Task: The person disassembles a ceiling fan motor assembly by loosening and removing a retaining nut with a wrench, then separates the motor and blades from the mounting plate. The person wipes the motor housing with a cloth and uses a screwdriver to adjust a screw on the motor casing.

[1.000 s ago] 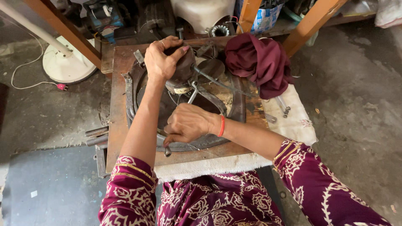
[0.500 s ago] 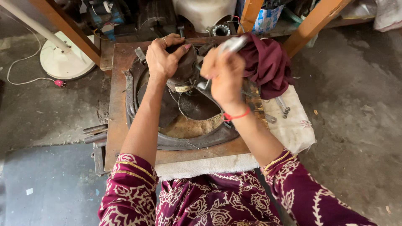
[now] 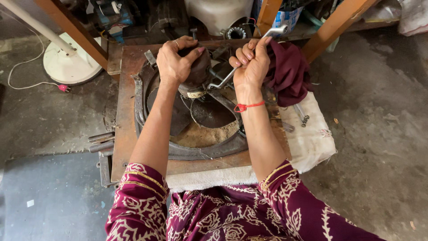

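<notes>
Broadly: low wooden bench (image 3: pixel 129 111) on concrete floor (image 3: pixel 383 134), carrying dark round metal housing (image 3: pixel 200 149) with sandy grit in its pan. White cloth (image 3: pixel 307 143) draped over bench's right edge, loose bolts (image 3: pixel 301 114) lying on it; maroon rag (image 3: pixel 290 71) bunched just beside the work. White fan base (image 3: pixel 67 64) well apart, at far left.

Left hand (image 3: pixel 176 60) closed over dark motor body (image 3: pixel 196 71) at centre of housing, pressing down and steadying. Right hand (image 3: pixel 249 67) clenched around bent metal wrench (image 3: pixel 240 67), handle end projecting past the fingers toward upper right, working end down at motor's side. Fastener itself hidden; cannot tell how well the tool is seated.

Judgement on the step in hand, turning a fastener on the motor: best done with firm downward hold on motor to stop it rotating, wrench fully seated before loading, pull kept smooth and in plane. Risk of slip toward knuckles and rag; rag better kept apart from tool.
</notes>
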